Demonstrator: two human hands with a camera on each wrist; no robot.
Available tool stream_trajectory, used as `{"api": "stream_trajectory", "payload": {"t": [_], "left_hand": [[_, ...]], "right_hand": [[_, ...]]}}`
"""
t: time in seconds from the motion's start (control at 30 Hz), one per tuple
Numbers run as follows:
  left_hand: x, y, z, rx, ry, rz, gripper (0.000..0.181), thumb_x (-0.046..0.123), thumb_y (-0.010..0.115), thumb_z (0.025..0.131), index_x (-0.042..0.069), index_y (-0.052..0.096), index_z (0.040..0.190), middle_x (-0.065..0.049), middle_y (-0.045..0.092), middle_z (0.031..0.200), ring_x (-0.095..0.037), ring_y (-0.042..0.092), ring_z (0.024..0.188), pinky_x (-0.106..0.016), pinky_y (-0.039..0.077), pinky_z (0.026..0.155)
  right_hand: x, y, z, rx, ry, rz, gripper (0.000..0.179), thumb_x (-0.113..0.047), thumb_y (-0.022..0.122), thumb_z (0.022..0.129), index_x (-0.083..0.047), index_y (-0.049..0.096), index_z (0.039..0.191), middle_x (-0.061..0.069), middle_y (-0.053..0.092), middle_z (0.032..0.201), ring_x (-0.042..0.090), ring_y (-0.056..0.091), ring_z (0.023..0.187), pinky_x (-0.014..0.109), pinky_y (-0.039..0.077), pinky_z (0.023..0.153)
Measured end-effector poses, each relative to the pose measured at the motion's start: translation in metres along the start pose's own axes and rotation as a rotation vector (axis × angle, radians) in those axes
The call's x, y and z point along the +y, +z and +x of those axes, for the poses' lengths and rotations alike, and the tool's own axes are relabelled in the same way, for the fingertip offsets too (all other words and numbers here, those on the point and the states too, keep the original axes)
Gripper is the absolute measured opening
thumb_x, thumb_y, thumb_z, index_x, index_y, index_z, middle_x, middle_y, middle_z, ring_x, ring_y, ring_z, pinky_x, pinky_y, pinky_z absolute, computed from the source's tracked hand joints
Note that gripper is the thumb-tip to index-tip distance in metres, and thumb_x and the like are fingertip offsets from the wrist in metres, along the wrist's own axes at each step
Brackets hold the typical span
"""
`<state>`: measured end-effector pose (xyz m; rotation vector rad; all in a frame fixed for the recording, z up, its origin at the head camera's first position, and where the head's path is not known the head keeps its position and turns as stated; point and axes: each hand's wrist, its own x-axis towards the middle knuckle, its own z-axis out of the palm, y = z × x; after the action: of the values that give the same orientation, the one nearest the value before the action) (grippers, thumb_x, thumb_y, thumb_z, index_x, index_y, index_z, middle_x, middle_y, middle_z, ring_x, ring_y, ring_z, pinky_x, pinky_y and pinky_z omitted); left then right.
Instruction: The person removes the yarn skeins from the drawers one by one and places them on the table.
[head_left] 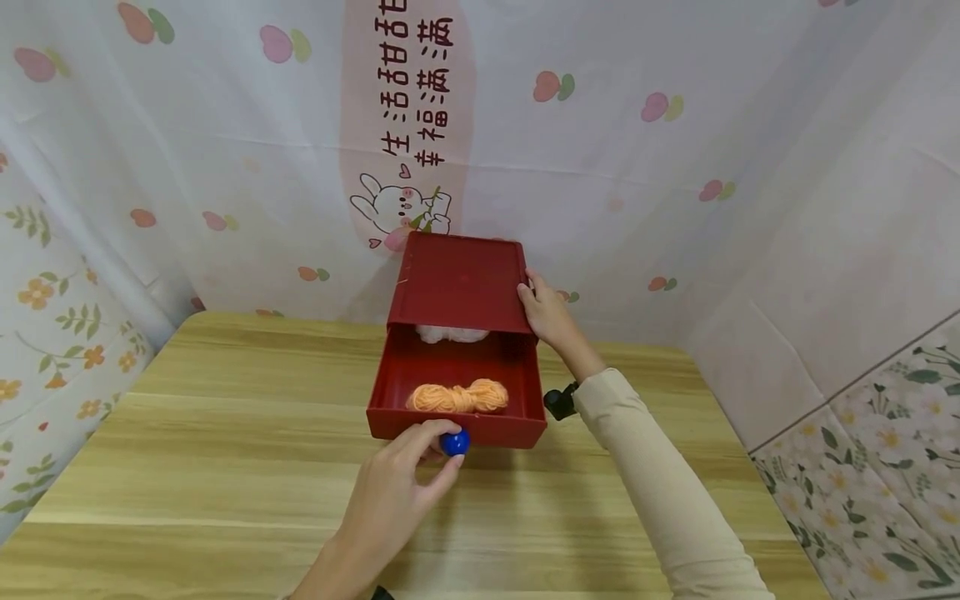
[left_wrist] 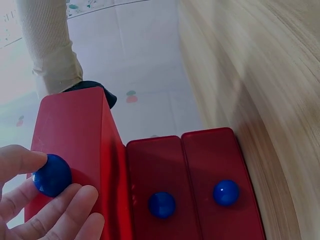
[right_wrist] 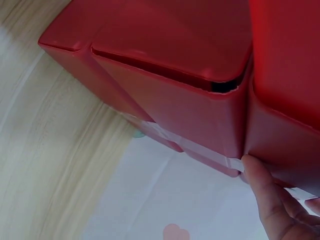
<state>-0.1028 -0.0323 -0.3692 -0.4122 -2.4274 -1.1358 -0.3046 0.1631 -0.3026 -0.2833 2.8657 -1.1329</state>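
Note:
A small red drawer cabinet stands on the table with its top drawer pulled out. My left hand pinches that drawer's round blue knob between thumb and fingers; the left wrist view shows the same hold on the knob. Inside the drawer, a skein of orange yarn lies near the front, and something white and fluffy sits farther back, partly hidden. My right hand grips the cabinet's right side near the back, with its fingers against the side in the right wrist view.
Two lower drawers with blue knobs are closed below the pulled-out one. The cabinet stands on a wood-grain table, near a patterned curtain behind. A strip of clear tape runs along the cabinet's side.

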Motion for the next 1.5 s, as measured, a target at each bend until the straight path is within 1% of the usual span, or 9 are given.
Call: {"api": "stream_trajectory", "payload": {"t": [0.23, 0.47, 0.7, 0.87, 1.0, 1.13, 1.27, 1.4, 1.5], "left_hand": [[0.005, -0.002, -0.004, -0.020, -0.020, 0.032, 0.030, 0.016, 0.077, 0.076, 0.022, 0.064, 0.102, 0.012, 0.066, 0.090, 0.002, 0.058, 0.075, -0.019, 0.053, 0.070], [0.004, -0.003, -0.008, -0.010, 0.027, 0.044, 0.030, 0.018, 0.077, 0.076, 0.021, 0.064, 0.102, 0.013, 0.065, 0.087, 0.001, 0.058, 0.072, -0.018, 0.052, 0.064], [0.005, -0.013, -0.007, -0.080, 0.023, 0.082, 0.027, 0.023, 0.076, 0.078, 0.025, 0.064, 0.102, 0.015, 0.068, 0.086, 0.007, 0.057, 0.069, -0.013, 0.049, 0.061], [0.010, -0.031, 0.004, -0.041, 0.071, 0.063, 0.016, 0.020, 0.074, 0.079, 0.023, 0.069, 0.095, 0.017, 0.065, 0.072, 0.010, 0.047, 0.058, -0.010, 0.043, 0.054], [0.013, -0.046, 0.021, 0.013, 0.126, 0.088, 0.018, 0.015, 0.073, 0.080, 0.019, 0.068, 0.096, 0.013, 0.067, 0.078, 0.004, 0.049, 0.061, -0.012, 0.045, 0.055], [0.014, -0.054, 0.040, 0.021, 0.163, 0.135, 0.019, 0.013, 0.072, 0.080, 0.016, 0.068, 0.098, 0.007, 0.068, 0.083, -0.004, 0.050, 0.065, -0.015, 0.044, 0.054], [0.014, -0.056, 0.057, -0.057, 0.131, 0.156, 0.019, 0.013, 0.070, 0.081, 0.015, 0.066, 0.100, 0.004, 0.067, 0.087, -0.006, 0.052, 0.066, -0.017, 0.044, 0.055], [0.011, -0.050, 0.070, -0.245, 0.041, 0.182, 0.025, 0.016, 0.068, 0.084, 0.013, 0.064, 0.108, -0.001, 0.067, 0.100, -0.010, 0.060, 0.075, -0.024, 0.051, 0.066], [0.009, -0.045, 0.076, -0.400, -0.020, 0.179, 0.032, 0.020, 0.067, 0.086, 0.010, 0.061, 0.116, -0.006, 0.065, 0.112, -0.018, 0.063, 0.088, -0.032, 0.054, 0.077]], "right_hand": [[0.002, 0.000, 0.000, 0.002, -0.001, -0.006, 0.053, -0.028, 0.026, 0.103, -0.005, 0.013, 0.149, 0.025, 0.038, 0.142, 0.035, 0.046, 0.124, 0.047, 0.034, 0.105], [0.003, -0.001, 0.001, -0.004, 0.004, -0.008, 0.053, -0.028, 0.025, 0.103, -0.006, 0.012, 0.149, 0.026, 0.039, 0.141, 0.036, 0.046, 0.123, 0.047, 0.035, 0.104], [0.003, 0.000, 0.001, -0.009, 0.001, -0.005, 0.053, -0.028, 0.026, 0.103, -0.006, 0.012, 0.149, 0.025, 0.041, 0.140, 0.035, 0.048, 0.121, 0.046, 0.038, 0.102], [0.002, 0.000, 0.001, -0.013, -0.002, 0.001, 0.053, -0.028, 0.026, 0.103, -0.005, 0.011, 0.149, 0.025, 0.040, 0.140, 0.034, 0.049, 0.121, 0.046, 0.037, 0.103], [0.002, 0.000, 0.001, -0.004, -0.009, -0.006, 0.053, -0.027, 0.026, 0.103, -0.005, 0.012, 0.149, 0.025, 0.041, 0.139, 0.035, 0.049, 0.120, 0.046, 0.037, 0.103], [0.002, 0.001, 0.001, -0.003, -0.010, -0.007, 0.053, -0.027, 0.025, 0.103, -0.005, 0.012, 0.149, 0.025, 0.041, 0.140, 0.035, 0.049, 0.120, 0.046, 0.036, 0.103], [0.002, 0.000, 0.002, -0.004, -0.009, -0.005, 0.053, -0.027, 0.025, 0.103, -0.004, 0.012, 0.149, 0.025, 0.037, 0.143, 0.035, 0.046, 0.124, 0.047, 0.035, 0.105], [0.002, 0.000, 0.002, 0.001, -0.009, -0.008, 0.053, -0.026, 0.025, 0.103, -0.004, 0.013, 0.149, 0.025, 0.035, 0.144, 0.035, 0.044, 0.125, 0.047, 0.033, 0.106], [0.002, -0.001, 0.002, -0.007, -0.003, -0.002, 0.053, -0.027, 0.026, 0.103, -0.005, 0.012, 0.149, 0.024, 0.036, 0.143, 0.035, 0.046, 0.124, 0.047, 0.035, 0.105]]}}
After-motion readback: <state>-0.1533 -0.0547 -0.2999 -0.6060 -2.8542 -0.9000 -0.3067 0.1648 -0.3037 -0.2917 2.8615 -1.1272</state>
